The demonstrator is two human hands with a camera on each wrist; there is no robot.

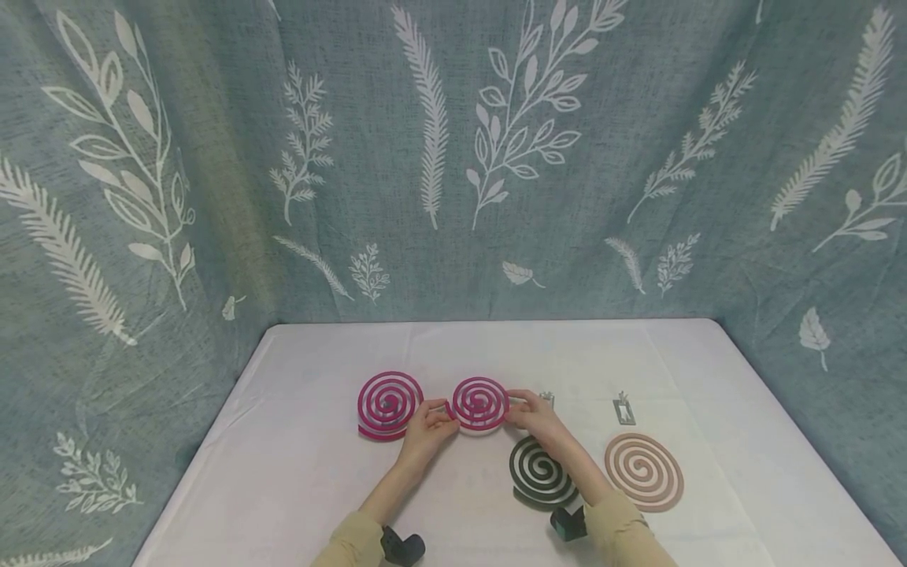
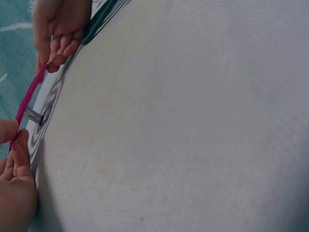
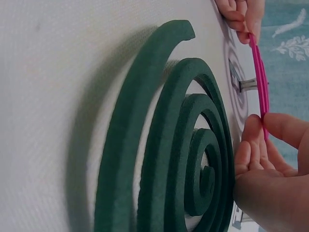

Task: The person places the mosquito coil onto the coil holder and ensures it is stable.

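Both hands hold a pink mosquito coil [image 1: 479, 403] level a little above the table, one at each side edge. My left hand [image 1: 425, 433] pinches its left rim between thumb and fingers. At the opposite rim, my right hand [image 1: 540, 424] pinches it the same way. Beneath the coil, a small metal coil stand [image 3: 248, 85] rises to its underside; whether they are joined I cannot tell. A second pink coil [image 1: 391, 402] lies just left of my left hand. Under my right forearm is a dark green coil [image 1: 542, 472], partly covered in the head view.
A brown coil [image 1: 643, 472] lies flat at the right on the white table [image 1: 298, 441]. Behind it lies a metal stand [image 1: 623, 410], and another stand [image 1: 547, 399] shows partly behind my right hand. A patterned blue-green curtain [image 1: 453, 157] borders the table's back and sides.
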